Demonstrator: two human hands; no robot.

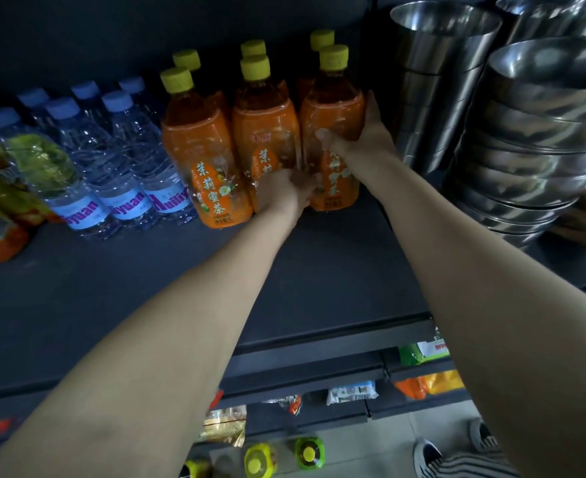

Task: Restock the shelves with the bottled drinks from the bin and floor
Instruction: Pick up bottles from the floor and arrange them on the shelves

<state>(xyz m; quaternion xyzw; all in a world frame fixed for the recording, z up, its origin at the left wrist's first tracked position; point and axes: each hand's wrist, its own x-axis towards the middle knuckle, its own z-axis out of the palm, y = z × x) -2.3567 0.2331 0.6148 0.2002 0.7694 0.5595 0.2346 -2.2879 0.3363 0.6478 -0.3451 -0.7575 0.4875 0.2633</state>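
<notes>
Presently, the right hand [360,139] grips the front right tea bottle [333,108], an orange-labelled bottle with a yellow cap standing upright on the dark shelf [146,288]. The thumb lies across the bottle's front and the fingers wrap its right side.

The left hand [284,194] sits low against this bottle's left side, in the gap to the middle tea bottle [264,125]. Its fingers are hidden, so it cannot be told whether they grip anything.

Further left of the held bottle stands a third front tea bottle [198,150], and more yellow-capped ones stand behind the row. Beyond these to the left are blue-capped water bottles [119,167].

Just right of the held bottle, on the same shelf level, is a stack of steel bowls [533,150].

Well below the held bottle, green-and-yellow capped bottles [309,452] stand on the floor [388,443].
</notes>
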